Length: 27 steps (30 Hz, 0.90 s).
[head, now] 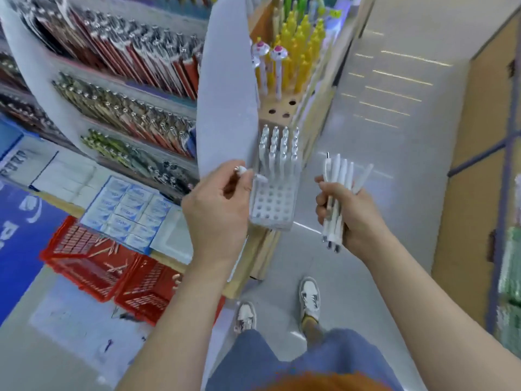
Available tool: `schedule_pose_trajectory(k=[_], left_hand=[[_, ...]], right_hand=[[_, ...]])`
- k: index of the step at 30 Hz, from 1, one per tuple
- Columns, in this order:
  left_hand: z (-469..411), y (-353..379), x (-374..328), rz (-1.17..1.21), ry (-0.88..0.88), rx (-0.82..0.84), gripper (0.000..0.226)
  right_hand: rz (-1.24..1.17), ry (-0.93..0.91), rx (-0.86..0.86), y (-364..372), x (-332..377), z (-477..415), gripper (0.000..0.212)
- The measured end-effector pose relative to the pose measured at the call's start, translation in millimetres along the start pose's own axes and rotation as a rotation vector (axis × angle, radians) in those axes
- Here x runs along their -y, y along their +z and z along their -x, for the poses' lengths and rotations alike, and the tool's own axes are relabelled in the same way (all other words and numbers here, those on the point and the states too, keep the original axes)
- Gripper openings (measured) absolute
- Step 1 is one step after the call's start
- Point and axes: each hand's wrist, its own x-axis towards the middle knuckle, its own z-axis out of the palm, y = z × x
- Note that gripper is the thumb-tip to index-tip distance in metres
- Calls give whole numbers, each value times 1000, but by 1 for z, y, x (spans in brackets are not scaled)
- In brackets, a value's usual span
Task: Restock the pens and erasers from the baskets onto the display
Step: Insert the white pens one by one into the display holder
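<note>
Pinching white pen (243, 170) over holder (272, 206), left hand (217, 213); right hand (349, 215) grips pen bundle (339, 176) beside.

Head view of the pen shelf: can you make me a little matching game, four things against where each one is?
Things: 1 single white pen; 2 bundle of white pens; 3 red baskets; 4 yellow pens.
Places: A on the floor; B standing in the wooden display; C gripped in the right hand; D pinched in the left hand.
Pairs: 1-D; 2-C; 3-A; 4-B.
</note>
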Motion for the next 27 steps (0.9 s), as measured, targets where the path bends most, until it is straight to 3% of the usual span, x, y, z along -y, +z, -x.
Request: schedule_pose_trajectory(k=[3, 12, 20, 27], left_hand=[[-6, 26, 1, -205, 97, -52, 8], [-13, 62, 27, -399, -16, -25, 13], [-28, 75, 29, -626, 6, 76, 21], [-33, 77, 21, -815, -152, 216, 26]], right_hand=[[-71, 105, 68, -4, 4, -11, 12], [-74, 184, 174, -13, 8, -22, 11], [14, 175, 247, -8, 10, -36, 13], [41, 160, 266, 2, 8, -41, 13]])
